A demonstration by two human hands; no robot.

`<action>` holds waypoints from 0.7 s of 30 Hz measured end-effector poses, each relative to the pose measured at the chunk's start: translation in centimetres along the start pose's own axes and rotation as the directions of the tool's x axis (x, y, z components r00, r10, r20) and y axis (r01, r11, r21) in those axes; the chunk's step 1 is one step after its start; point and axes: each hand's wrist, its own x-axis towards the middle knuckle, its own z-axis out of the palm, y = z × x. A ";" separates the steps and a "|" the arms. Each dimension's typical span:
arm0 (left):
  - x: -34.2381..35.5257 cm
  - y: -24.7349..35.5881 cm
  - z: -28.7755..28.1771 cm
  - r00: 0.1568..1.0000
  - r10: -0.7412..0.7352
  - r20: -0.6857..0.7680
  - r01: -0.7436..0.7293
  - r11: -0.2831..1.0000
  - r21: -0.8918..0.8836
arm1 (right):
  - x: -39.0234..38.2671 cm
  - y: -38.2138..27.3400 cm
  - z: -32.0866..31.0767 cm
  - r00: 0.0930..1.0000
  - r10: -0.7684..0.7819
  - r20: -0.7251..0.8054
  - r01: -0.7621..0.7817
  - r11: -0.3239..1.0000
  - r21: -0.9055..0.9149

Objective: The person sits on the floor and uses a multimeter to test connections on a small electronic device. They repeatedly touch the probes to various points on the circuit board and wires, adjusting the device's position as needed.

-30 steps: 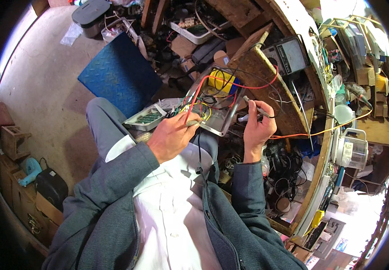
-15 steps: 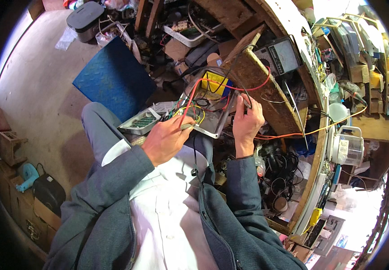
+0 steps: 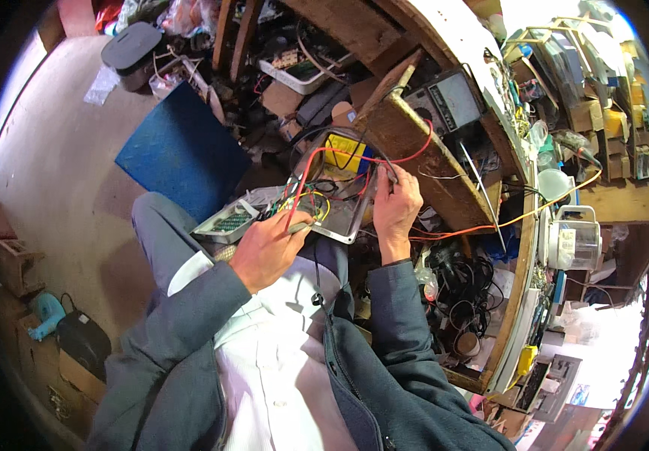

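Note:
My left hand (image 3: 268, 248) grips a pale pen-like probe (image 3: 299, 227) with a red lead, low over a tangle of coloured wires. My right hand (image 3: 397, 203) pinches a probe on a dark lead (image 3: 390, 171) at the right edge of an open metal casing (image 3: 343, 229); its tip is hard to make out. A yellow-and-blue block (image 3: 343, 150) sits at the casing's far end. Left of the wires, on my lap, rests an open grey housing (image 3: 215, 233) with a green circuit board (image 3: 232, 222).
A wooden board (image 3: 444, 180) and analog meter (image 3: 441, 101) stand front right. A cluttered bench (image 3: 632, 199) holds a soldering tool (image 3: 578, 146) and clear jug (image 3: 576, 244). A blue textured mat (image 3: 178, 150) lies front left, black cable coils (image 3: 467, 293) below right.
The whole view has shifted, with both hands lower-left in the picture. My right hand has turned its fingers more forward, moving its probe toward the casing's edge. My left hand keeps its grip.

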 end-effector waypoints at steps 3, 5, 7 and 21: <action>0.2 0.2 -0.1 1.000 0.004 0.005 -0.004 1.000 0.002 | -0.1 0.1 0.4 1.000 0.022 -0.009 -0.022 1.000 0.013; 0.3 -0.1 0.1 1.000 0.008 0.009 -0.008 1.000 0.004 | 0.2 0.0 0.3 0.999 -0.041 -0.008 0.040 0.999 -0.027; 0.3 0.3 0.0 0.999 -0.032 0.033 0.032 0.999 0.000 | 0.3 0.0 0.2 0.999 -0.039 0.015 0.039 0.999 -0.029; 0.3 0.4 0.1 1.000 0.017 -0.006 -0.017 1.000 0.009 | 0.3 -0.1 0.3 0.999 -0.045 0.029 0.046 0.998 -0.032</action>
